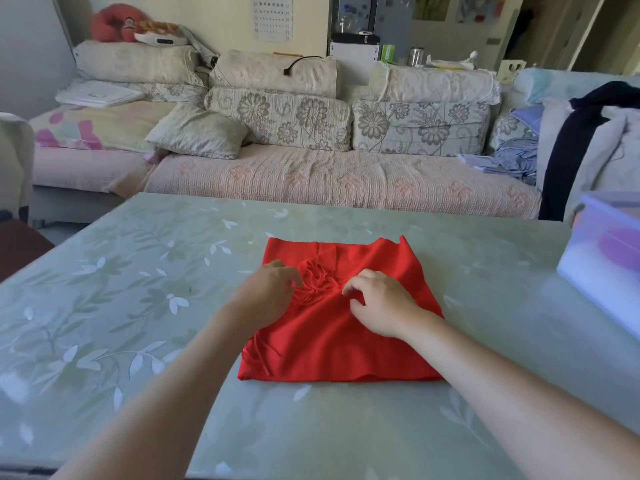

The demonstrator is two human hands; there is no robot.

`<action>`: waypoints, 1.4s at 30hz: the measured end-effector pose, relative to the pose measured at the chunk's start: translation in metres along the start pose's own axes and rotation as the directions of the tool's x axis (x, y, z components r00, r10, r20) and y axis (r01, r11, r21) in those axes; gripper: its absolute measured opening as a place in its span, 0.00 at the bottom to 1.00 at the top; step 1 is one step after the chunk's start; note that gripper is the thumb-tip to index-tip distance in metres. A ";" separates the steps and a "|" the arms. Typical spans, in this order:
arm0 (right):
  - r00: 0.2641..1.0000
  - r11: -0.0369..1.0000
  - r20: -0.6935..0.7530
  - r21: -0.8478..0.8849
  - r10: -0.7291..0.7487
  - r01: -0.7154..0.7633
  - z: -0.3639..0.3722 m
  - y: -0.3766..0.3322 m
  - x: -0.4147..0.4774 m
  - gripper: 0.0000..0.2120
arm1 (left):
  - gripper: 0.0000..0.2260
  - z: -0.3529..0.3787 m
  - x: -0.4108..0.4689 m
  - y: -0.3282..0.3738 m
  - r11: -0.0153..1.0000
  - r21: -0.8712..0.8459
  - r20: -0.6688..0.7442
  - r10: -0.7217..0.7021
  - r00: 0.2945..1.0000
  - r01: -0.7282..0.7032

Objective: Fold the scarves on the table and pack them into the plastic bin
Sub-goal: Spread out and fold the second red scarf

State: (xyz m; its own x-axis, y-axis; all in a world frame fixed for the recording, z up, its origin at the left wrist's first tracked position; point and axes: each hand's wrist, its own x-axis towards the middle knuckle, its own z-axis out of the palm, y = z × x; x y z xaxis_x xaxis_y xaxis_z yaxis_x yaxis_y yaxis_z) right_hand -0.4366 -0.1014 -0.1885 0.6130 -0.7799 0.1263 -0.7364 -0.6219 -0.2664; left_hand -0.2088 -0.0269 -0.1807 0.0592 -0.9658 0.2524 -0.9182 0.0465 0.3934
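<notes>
Head view: we are counting one red scarf (pixel 339 341), folded square and lying mid-counter (pixel 138 306), and one plastic bin (pixel 595 271) standing far right. Left grip (pixel 268 296) and right grip (pixel 384 306) are resting bent-fingered at its fringe (pixel 315 282); pinching or not, we cannot tell. We are judging fringe-tucking underway, with another fold needed next.

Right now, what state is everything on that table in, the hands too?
Red fringed fabric scarf: folded into a rough square, lying flat, tassels bunched on top.
Left hand: resting on the scarf, fingers bent at the tassels; grip unclear.
Right hand: resting on the scarf, fingers curled; grip unclear.
Translucent plastic bin: on the green leaf-patterned table, right side, partly out of frame; lid unclear.
</notes>
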 end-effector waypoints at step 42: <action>0.973 0.925 -0.001 -0.307 0.232 -0.221 0.018 0.105 0.133 0.20 | 0.18 0.069 0.129 -0.047 0.992 0.126 0.104 0.004 0.995 -0.017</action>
State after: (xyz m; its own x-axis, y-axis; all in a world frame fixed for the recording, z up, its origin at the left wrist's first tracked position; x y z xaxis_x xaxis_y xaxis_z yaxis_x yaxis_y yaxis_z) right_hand -0.4269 -0.2694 -0.2168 0.4249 -0.9031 0.0622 -0.9052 -0.4245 0.0192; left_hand -0.1846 -0.1714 -0.2274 0.0143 -0.9870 0.1602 -0.9610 0.0307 0.2747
